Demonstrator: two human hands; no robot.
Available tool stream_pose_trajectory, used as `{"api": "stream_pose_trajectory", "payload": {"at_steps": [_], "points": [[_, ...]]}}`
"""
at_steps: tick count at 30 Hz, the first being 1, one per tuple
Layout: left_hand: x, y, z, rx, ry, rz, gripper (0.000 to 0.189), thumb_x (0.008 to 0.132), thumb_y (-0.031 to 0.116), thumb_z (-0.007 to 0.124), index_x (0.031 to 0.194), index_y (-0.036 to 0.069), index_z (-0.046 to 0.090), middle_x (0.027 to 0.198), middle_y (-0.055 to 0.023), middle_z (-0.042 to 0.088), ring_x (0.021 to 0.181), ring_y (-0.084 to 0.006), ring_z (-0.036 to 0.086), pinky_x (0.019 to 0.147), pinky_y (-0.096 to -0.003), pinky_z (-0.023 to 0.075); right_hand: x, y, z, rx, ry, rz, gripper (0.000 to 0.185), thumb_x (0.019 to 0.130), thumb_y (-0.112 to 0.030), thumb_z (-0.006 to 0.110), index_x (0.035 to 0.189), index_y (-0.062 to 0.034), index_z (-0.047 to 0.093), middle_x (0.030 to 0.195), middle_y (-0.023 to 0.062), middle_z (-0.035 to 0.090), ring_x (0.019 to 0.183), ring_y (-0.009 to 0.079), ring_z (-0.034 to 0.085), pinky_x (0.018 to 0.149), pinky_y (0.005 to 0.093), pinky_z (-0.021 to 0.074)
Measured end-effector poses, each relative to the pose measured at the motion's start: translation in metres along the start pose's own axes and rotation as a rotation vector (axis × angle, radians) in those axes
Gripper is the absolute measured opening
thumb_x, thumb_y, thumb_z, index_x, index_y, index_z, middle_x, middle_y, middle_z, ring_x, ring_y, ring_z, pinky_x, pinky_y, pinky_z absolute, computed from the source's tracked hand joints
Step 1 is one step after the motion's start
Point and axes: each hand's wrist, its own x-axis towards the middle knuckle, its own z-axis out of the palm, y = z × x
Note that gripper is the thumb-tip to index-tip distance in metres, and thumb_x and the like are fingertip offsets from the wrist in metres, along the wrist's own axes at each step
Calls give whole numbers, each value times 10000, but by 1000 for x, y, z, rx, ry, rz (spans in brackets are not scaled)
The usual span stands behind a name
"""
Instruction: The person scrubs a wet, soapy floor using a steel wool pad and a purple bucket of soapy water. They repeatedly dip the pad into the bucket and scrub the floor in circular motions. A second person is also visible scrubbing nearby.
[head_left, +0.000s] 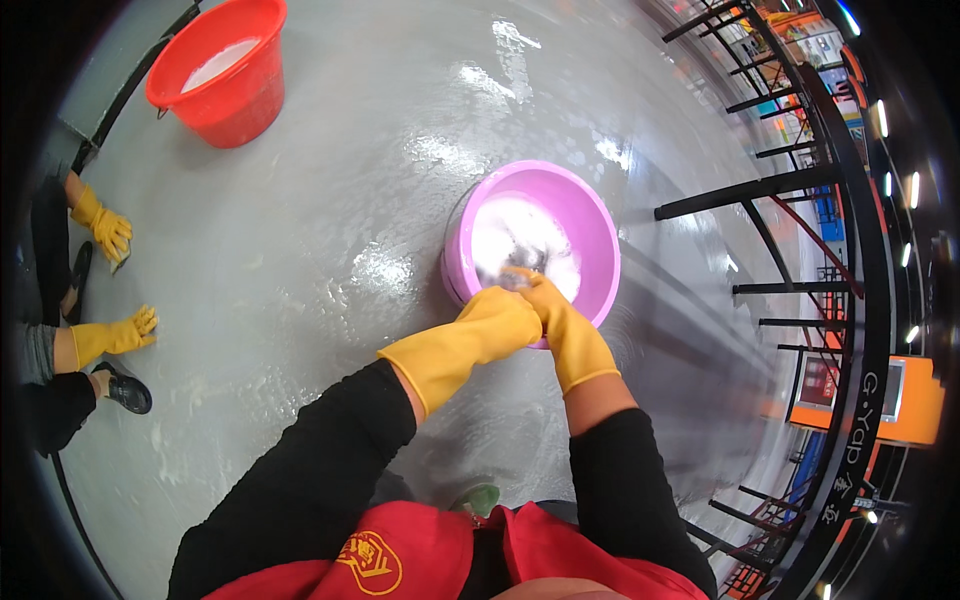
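Note:
Both of my hands wear yellow rubber gloves and meet over the near rim of a pink plastic basin (602, 247). My left hand (504, 315) is closed in a fist. My right hand (546, 300) presses against it, fingers curled towards the basin's inside. Between them shows a blurred grey wet cloth (513, 280), mostly hidden by the gloves. White suds (504, 225) cover the water in the basin, with a dark gap in the foam near my fingers.
A red bucket (236, 112) of whitish liquid stands at the upper left. At the left, another person's gloved hands (112, 229) reach to the wet grey floor (322, 187), one with a cloth. Black metal racks (750, 193) line the right. A green object (477, 499) lies near my body.

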Motion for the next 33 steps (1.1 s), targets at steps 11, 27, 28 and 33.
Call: {"api": "stream_pose_trajectory", "payload": {"at_steps": [11,27,28,33], "points": [[-95,-37,43,-217,663,714,382,933,193,723,1269,11,707,1311,-148,712,1195,-345,676,1054,-496,548,-144,-100,98,-159,568,-573,508,1006,-210,764,1458,-11,649,1344,175,733,1213,263,708,1056,365,522],[-331,-148,116,-38,567,-243,446,915,177,781,1323,25,684,1325,-253,696,1272,-477,641,1103,-558,513,-126,-41,160,-944,344,-1305,576,907,-200,854,1443,-113,661,1455,205,676,1324,437,642,1079,505,531],[-312,-144,116,-15,524,-229,488,926,220,777,1368,44,667,1374,-247,676,1311,-467,620,1130,-554,489,-127,-43,141,-992,540,-1266,591,920,-228,855,1460,-110,644,1421,202,698,1290,430,667,1049,489,547],[-218,-106,169,-210,130,123,635,1019,399,685,1594,179,531,1721,-129,422,1609,-369,350,1325,-606,219,-98,-21,101,-1073,626,-771,592,961,-300,845,1478,-115,625,1246,165,784,1085,363,771,900,425,603]]}}
